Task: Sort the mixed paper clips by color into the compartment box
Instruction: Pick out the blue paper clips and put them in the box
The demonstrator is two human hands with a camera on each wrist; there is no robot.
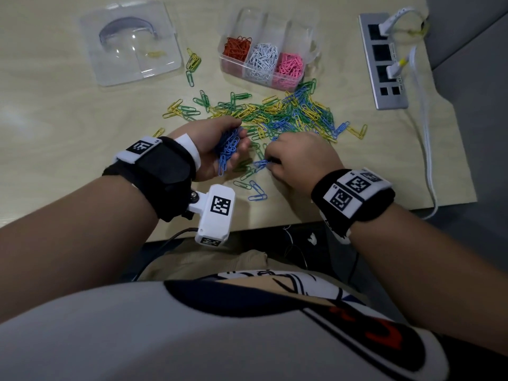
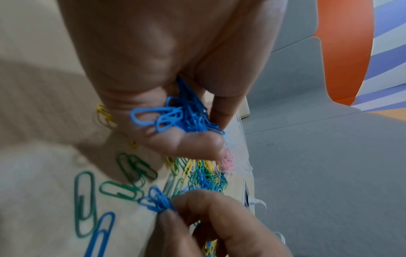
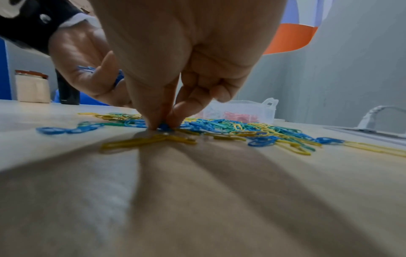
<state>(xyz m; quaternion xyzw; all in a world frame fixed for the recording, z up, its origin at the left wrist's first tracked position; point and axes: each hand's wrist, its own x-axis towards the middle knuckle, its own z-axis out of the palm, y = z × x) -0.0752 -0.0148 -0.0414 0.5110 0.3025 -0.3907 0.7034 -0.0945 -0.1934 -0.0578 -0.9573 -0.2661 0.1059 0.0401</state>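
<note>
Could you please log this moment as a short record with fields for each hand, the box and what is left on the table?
left hand: left hand cupped, holds a bunch of blue clips
right hand: right hand pinches blue clips at the table
box: compartment box has red clips, white clips, pink clips in three front compartments
loose pile: mixed pile of yellow, green and blue clips before the box
also there: clear lid, power strip
</note>
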